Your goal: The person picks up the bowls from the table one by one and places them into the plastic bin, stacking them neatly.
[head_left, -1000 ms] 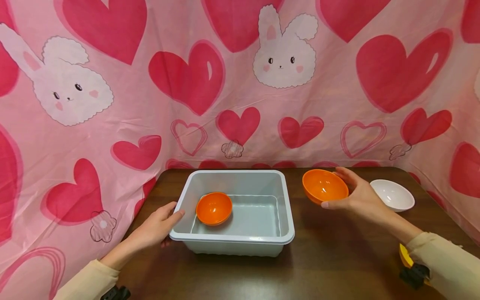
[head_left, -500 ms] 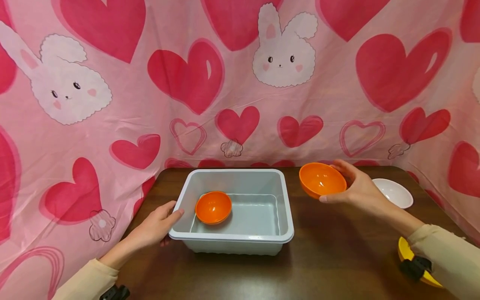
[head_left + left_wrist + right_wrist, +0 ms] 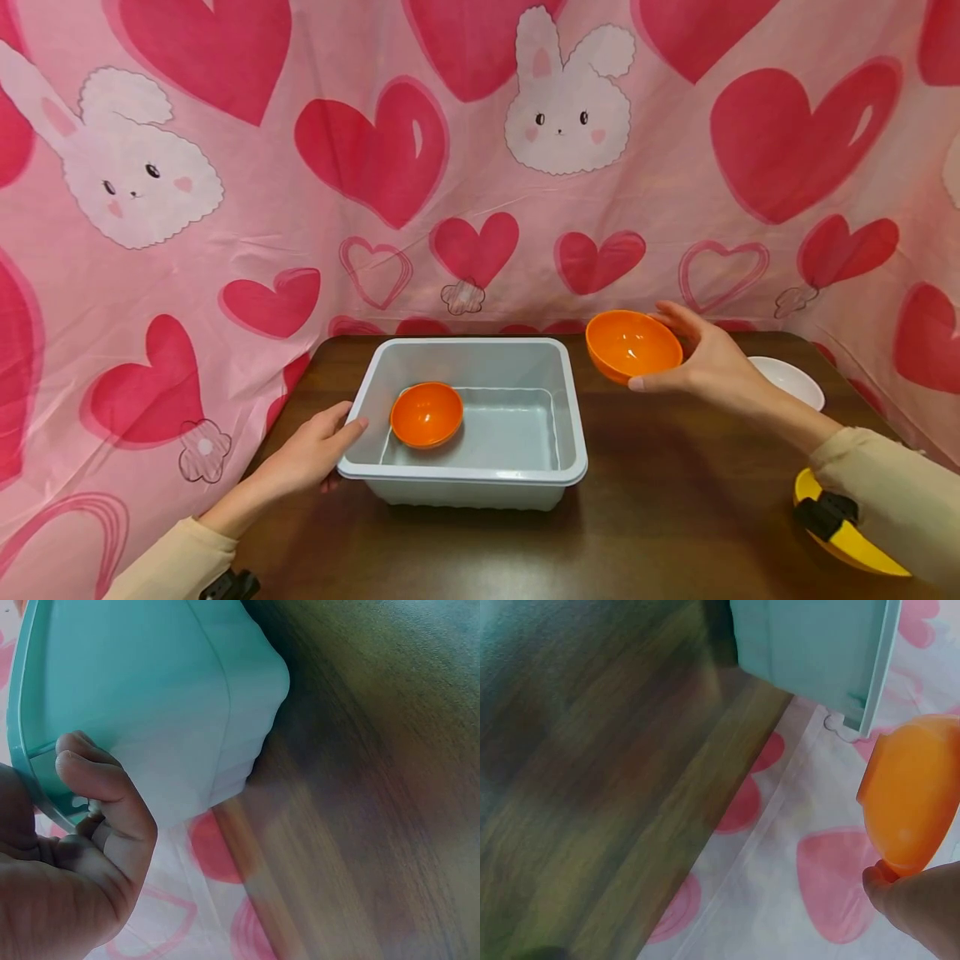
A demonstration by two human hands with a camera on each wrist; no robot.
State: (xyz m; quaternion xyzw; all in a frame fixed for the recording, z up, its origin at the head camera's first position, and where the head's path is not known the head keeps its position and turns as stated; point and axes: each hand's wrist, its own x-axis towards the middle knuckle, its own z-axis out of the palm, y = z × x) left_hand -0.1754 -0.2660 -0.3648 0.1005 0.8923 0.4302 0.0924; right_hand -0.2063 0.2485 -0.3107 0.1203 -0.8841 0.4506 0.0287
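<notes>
My left hand (image 3: 318, 446) grips the left rim of a light grey plastic tub (image 3: 480, 477), thumb over the edge and fingers curled beneath it, as the left wrist view shows. Inside the tub, toward its left, sits an orange bowl (image 3: 427, 415). A second orange bowl (image 3: 633, 346) is held up above the table by my right hand (image 3: 705, 358), which pinches its right side between thumb and fingers. That bowl is tilted a little toward me, just right of the tub's far corner. The right wrist view shows the raised orange bowl (image 3: 911, 795) from its side and base.
A white bowl (image 3: 791, 382) sits at the right of the dark wooden table (image 3: 645, 500), partly behind my right forearm. Near the front right is a yellow bowl (image 3: 862, 546), partly under my sleeve. A pink heart-print cloth (image 3: 540, 208) hangs behind and beside the table.
My right hand has moved up and slightly left with the orange bowl, uncovering more of the yellow bowl. My left hand stays on the tub's rim.
</notes>
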